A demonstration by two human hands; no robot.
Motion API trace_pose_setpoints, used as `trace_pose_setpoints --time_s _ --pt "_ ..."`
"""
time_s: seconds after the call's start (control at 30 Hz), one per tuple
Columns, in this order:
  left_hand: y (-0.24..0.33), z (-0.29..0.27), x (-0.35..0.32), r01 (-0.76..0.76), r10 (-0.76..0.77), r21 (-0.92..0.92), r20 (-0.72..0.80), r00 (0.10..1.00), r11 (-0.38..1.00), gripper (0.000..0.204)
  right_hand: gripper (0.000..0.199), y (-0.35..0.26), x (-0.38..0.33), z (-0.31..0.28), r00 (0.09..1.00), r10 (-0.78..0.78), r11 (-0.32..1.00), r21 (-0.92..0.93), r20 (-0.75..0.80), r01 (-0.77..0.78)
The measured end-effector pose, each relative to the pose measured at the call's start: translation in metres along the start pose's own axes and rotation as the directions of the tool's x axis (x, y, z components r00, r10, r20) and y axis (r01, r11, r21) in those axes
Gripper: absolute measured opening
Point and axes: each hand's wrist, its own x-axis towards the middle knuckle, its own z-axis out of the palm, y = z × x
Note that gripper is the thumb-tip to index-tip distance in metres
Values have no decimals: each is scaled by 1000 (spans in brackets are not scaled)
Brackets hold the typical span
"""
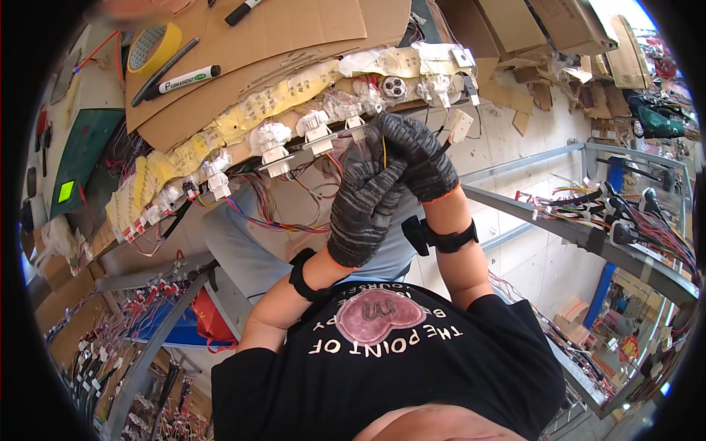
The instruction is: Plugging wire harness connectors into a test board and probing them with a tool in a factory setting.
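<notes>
Starting at the left, a dark green cutting mat [84, 151] lies flat on the worktop [99, 81], with a small bright green square on it; just beyond it a roll of yellow tape [153, 45] sits near two markers, a black-and-white one [184, 79] lying on a sheet of brown corrugated cardboard [294, 37] and a second black one [241, 12] at the upper edge; a thin dark pen [165, 70] lies between the tape and the first marker; along the cardboard's front edge runs a band of yellow paper labels [220, 132], and below it a row of white plastic connectors [272, 143], blocky and ribbed, too crowded to count exactly, from which thin wires in red, blue, purple and white [272, 209] hang in loose loops; the left hand [364, 209], in a knitted grey-and-black glove with a black strap at the wrist, is raised with its fingers [386, 176] closed narrow on a thin yellow wire [384, 151]; the right hand [419, 158], in a darker knitted glove with an orange cuff and likewise strapped, touches the left, its fingers curled over the same wire just below the connector row; whether they actually pinch it cannot be told; one white rectangular connector [459, 125] hangs just beside the right hand; further right a grey metal rail [559, 228] slopes down, carrying a bundle of coloured wires with black connectors [625, 213]; flattened brown cardboard boxes [573, 29] lie on the floor beyond.
</notes>
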Motion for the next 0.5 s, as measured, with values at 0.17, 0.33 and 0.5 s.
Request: trace_pose_setpoints --time_s 0.17,0.33,0.5 --pt "-6 -8 -10 188 -179 -139 72 981 972 26 29 -72 -12 13 742 583 677 702 -330 -220" --pt "-6 -8 6 721 -552 -653 522 650 231 31 32 -39 -9 1 794 472 854 424 -384 -303" --pt "-37 5 0 751 -492 -659 670 556 -49 38 33 -39 21 -6 833 378 914 20 -404 -405"
